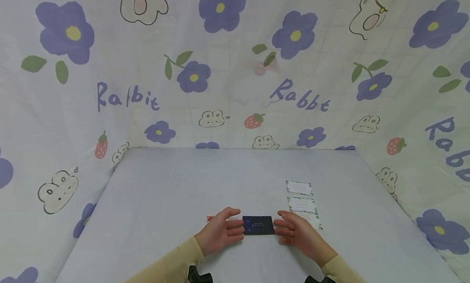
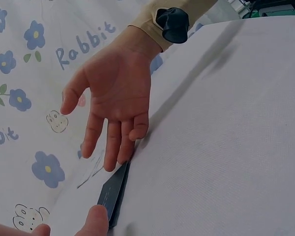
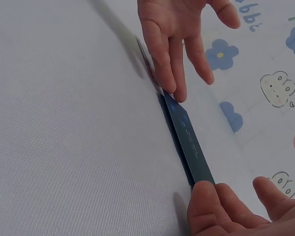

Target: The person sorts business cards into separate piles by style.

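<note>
A dark blue card (image 1: 258,225) with small pale print lies between both hands in the head view, a dark band running along its near edge in the right wrist view. On its left side is my left hand (image 1: 225,230), palm turned inward, fingers mostly straight and fingertips right at the card's short edge. My right hand (image 1: 302,235) faces it from the opposite side, its fingertips (image 3: 204,194) at the other short edge. Both thumbs stand apart from the card in the head view.
White cards (image 1: 299,188) with green leafy borders form a column beyond my right hand, the nearest partly hidden by it. A red patterned item (image 1: 210,219) peeks out behind my left hand. Printed cloth walls (image 1: 235,91) enclose the white table (image 1: 176,172) at the back and sides.
</note>
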